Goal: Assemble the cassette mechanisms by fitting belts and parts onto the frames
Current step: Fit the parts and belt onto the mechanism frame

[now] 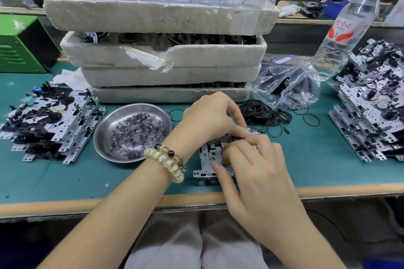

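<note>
A metal cassette frame (209, 155) lies on the green mat near the front edge, mostly covered by both hands. My left hand (209, 116), with a bead bracelet at the wrist, curls over its far end and pinches a small part there. My right hand (258, 166) grips the frame's right side, its fingertips meeting the left hand's at the top. A loose pile of black rubber belts (264, 114) sits just beyond the hands. A steel dish (102, 137) of small washers stands to the left.
Stacked frames lie at the far left (50, 122) and far right (371, 111). Foam trays (161, 59) of parts are piled at the back, beside a plastic bag (286, 81) and a water bottle (347, 26). A green box (19, 46) stands back left.
</note>
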`<state>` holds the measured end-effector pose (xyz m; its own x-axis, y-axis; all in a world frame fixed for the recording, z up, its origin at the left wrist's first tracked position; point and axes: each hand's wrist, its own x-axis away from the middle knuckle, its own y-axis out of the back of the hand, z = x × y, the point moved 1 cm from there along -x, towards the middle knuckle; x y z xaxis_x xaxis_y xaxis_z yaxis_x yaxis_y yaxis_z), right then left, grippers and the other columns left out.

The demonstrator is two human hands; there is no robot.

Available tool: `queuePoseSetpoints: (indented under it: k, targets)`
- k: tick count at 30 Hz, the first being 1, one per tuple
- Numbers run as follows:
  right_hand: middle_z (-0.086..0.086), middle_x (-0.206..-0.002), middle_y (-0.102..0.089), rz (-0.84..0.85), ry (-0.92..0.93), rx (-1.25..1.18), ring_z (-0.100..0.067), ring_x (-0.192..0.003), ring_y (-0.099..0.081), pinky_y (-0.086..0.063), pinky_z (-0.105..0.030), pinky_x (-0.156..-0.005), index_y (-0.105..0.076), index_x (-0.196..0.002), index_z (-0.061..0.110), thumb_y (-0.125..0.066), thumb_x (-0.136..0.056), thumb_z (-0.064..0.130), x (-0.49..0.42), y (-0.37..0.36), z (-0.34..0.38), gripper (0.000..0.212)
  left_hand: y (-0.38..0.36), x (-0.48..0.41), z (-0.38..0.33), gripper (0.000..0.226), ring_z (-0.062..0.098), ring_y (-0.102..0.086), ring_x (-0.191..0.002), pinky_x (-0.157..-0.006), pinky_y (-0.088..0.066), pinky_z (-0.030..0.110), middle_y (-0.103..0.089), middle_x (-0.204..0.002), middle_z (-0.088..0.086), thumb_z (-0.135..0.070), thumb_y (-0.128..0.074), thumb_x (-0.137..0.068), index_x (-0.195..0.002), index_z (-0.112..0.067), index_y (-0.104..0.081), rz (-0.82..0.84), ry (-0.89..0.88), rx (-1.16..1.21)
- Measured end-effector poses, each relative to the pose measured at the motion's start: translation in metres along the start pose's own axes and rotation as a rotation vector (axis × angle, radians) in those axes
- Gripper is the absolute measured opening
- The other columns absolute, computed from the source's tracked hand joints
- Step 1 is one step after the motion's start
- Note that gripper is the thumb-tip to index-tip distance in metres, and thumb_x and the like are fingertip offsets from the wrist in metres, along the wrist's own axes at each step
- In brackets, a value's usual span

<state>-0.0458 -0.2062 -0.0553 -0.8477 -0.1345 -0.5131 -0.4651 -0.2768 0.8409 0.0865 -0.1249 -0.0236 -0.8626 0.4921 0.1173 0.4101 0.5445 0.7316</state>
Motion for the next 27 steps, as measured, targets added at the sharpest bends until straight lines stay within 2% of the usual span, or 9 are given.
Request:
queuePoseSetpoints:
  k: [4,6,9,13,16,19,22,24,27]
  targets:
    - [0.003,-0.110,-0.063,0.001,-0.023,-0.031,-0.026,-0.099,-0.051,-0.039,-0.040,-0.080,-0.065,-0.085,0.015,-0.053,-0.092,0.032,0.010,0.006,-0.019,0.021,-0.003,0.007,0.001,0.010,0.006,-0.046,-0.062,-0.068,-0.040,0.029,-0.049,-0.064,-0.011,-0.041,-0.083,-0.078,-0.086,-0.040,-0.078,-0.018,-0.084,0.019]
    - [0.004,-0.114,-0.061,-0.031,-0.102,-0.137,-0.023,-0.102,-0.049,-0.039,-0.036,-0.088,-0.067,-0.088,0.017,-0.054,-0.092,0.031,0.016,0.010,-0.030,0.020,-0.005,0.014,0.003,0.013,0.011,-0.055,-0.077,-0.074,-0.047,0.032,-0.053,-0.071,-0.009,-0.041,-0.075,-0.087,-0.099,-0.044,-0.077,-0.037,-0.158,-0.043]
    - [0.005,-0.102,-0.060,-0.115,-0.240,-0.190,-0.019,-0.096,-0.047,-0.033,-0.020,-0.092,-0.067,-0.088,0.017,-0.057,-0.091,0.028,0.024,0.017,-0.049,0.015,-0.009,0.031,0.011,0.017,0.012,-0.052,-0.088,-0.078,-0.046,0.033,-0.053,-0.082,-0.011,-0.043,-0.062,-0.096,-0.108,-0.047,-0.073,-0.127,-0.223,-0.165]
    - [0.008,-0.079,-0.059,-0.001,-0.399,-0.113,-0.019,-0.077,-0.044,-0.029,-0.029,-0.071,-0.064,-0.076,0.022,-0.064,-0.095,0.027,0.031,0.026,-0.074,0.020,-0.005,0.054,0.031,0.020,0.011,-0.056,-0.082,-0.075,-0.048,0.036,-0.054,-0.082,-0.009,-0.048,-0.061,-0.095,-0.090,-0.036,-0.077,-0.282,-0.261,-0.073]
    - [0.010,-0.070,-0.062,0.182,-0.452,-0.215,-0.012,-0.079,-0.046,-0.031,-0.033,-0.072,-0.064,-0.065,0.031,-0.050,-0.090,0.045,0.028,0.029,-0.079,0.032,-0.004,0.066,0.045,0.025,0.003,-0.050,-0.070,-0.066,-0.037,0.022,-0.054,-0.072,-0.009,-0.044,-0.063,-0.093,-0.080,-0.028,-0.076,-0.464,-0.310,0.077]
    - [0.014,-0.075,-0.064,0.287,-0.524,-0.334,-0.006,-0.089,-0.045,-0.031,-0.035,-0.077,-0.067,-0.064,0.034,-0.050,-0.087,0.049,0.020,0.031,-0.078,0.033,-0.008,0.077,0.052,0.020,0.000,-0.048,-0.066,-0.064,-0.031,0.011,-0.055,-0.070,-0.007,-0.027,-0.063,-0.095,-0.084,-0.017,-0.075,-0.676,-0.342,0.169]
    - [0.013,-0.078,-0.064,0.366,-0.556,-0.423,-0.011,-0.079,-0.049,-0.036,-0.033,-0.078,-0.069,-0.066,0.035,-0.059,-0.085,0.045,0.015,0.030,-0.079,0.024,-0.015,0.083,0.057,0.021,0.002,-0.048,-0.067,-0.064,-0.032,0.012,-0.058,-0.074,-0.005,-0.023,-0.059,-0.099,-0.089,-0.011,-0.073,-0.811,-0.348,0.194]
    - [0.007,-0.073,-0.062,0.375,-0.596,-0.499,-0.018,-0.070,-0.047,-0.034,-0.030,-0.072,-0.070,-0.063,0.030,-0.065,-0.084,0.039,0.011,0.031,-0.080,0.024,-0.016,0.084,0.059,0.022,0.007,-0.048,-0.066,-0.062,-0.033,0.016,-0.061,-0.078,-0.005,-0.027,-0.054,-0.100,-0.094,-0.013,-0.071,-0.858,-0.356,0.245]
    - [0.000,-0.068,-0.059,0.317,-0.749,-0.786,-0.013,-0.072,-0.049,-0.028,-0.030,-0.072,-0.067,-0.061,0.017,-0.068,-0.073,0.043,-0.002,0.039,-0.076,0.029,-0.017,0.087,0.059,0.014,0.015,-0.052,-0.067,-0.059,-0.037,0.023,-0.063,-0.082,-0.005,-0.030,-0.052,-0.099,-0.102,-0.024,-0.065,-0.904,-0.356,0.325]
